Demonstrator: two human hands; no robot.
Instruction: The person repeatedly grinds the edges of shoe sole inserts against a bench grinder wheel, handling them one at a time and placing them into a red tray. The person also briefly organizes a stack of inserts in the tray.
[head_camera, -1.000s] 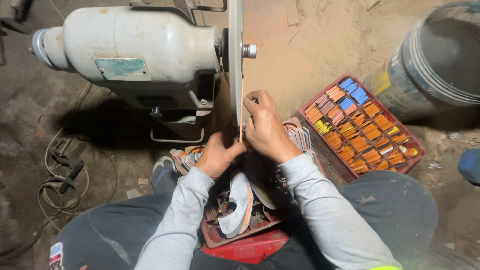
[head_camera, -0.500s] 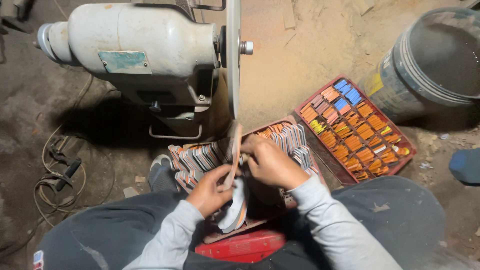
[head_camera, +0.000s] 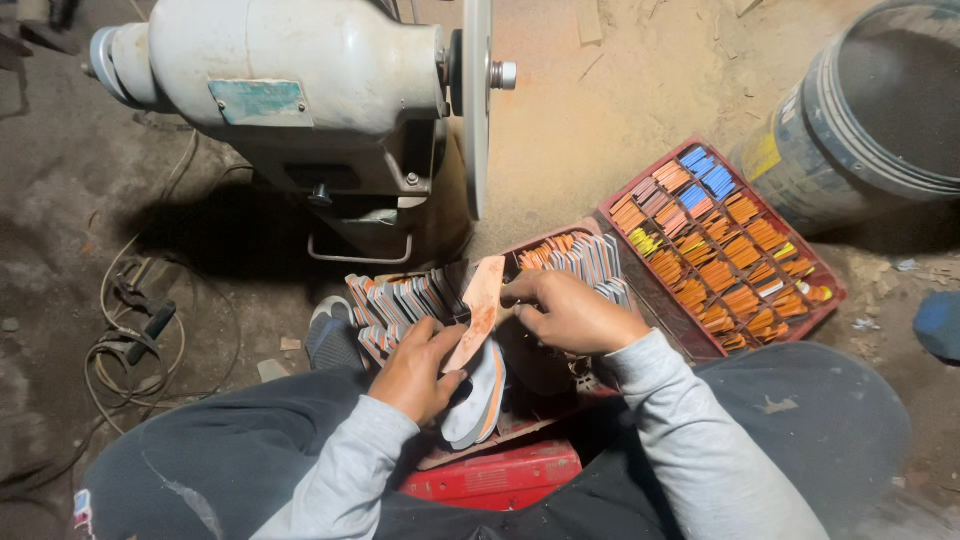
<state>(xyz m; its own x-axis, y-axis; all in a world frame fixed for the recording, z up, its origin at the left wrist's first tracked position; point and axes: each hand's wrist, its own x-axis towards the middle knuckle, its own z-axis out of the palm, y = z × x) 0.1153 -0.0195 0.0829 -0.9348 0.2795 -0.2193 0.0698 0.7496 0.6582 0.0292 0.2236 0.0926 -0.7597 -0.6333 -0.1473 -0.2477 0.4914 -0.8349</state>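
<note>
Both hands, left (head_camera: 418, 372) and right (head_camera: 567, 314), grip closed on one orange insole (head_camera: 478, 310); red tray (head_camera: 826, 282) of orange and blue pieces right; teal plate (head_camera: 258, 101) on grinder (head_camera: 300, 70).

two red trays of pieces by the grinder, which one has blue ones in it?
The far red tray, off to the person's right beside the bucket: blue pieces fill its top corner. The tray under the hands holds only orange and grey ones.

Dirt floor (head_camera: 620, 110), dusty, sawdust-orange near the centre, darker grey at left. Bench grinder (head_camera: 300, 90) w/ thin disc (head_camera: 477, 100) sits top left, casts hard shadow below it. Cables (head_camera: 130, 330) coiled on floor at left. Big grey bucket (head_camera: 870, 110) top right. Blue object (head_camera: 940, 325) at right edge, partly cut off. Light warm, from above.
</note>
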